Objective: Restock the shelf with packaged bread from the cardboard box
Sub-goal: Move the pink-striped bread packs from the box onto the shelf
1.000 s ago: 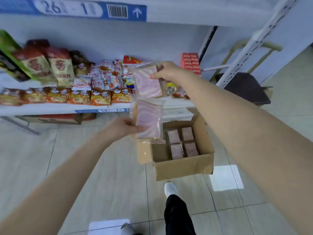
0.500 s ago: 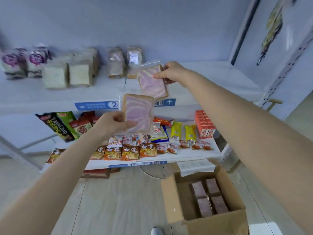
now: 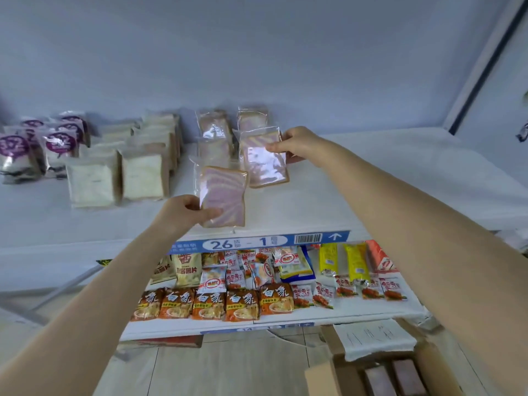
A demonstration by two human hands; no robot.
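Note:
My left hand (image 3: 183, 212) grips a clear-wrapped pink-swirl bread pack (image 3: 224, 197) by its lower left edge, just above the front of the white upper shelf (image 3: 371, 178). My right hand (image 3: 297, 144) pinches a second pink-swirl bread pack (image 3: 264, 161) at its top right corner, farther back over the shelf. Behind them stand two short rows of the same pink bread (image 3: 217, 135). The cardboard box (image 3: 323, 378) sits on the floor at the bottom right, with more bread packs (image 3: 394, 378) inside.
White sliced bread packs (image 3: 143, 175) and purple-labelled bags (image 3: 34, 150) fill the shelf's left part. The shelf's right half is bare. A lower shelf (image 3: 343, 314) holds noodle packets and snacks. A blue price strip (image 3: 257, 242) runs along the upper shelf's front edge.
My view has tilted up from the box to the upper shelf. Both hands have carried their bread packs up and forward over the shelf, the right one close to the standing rows.

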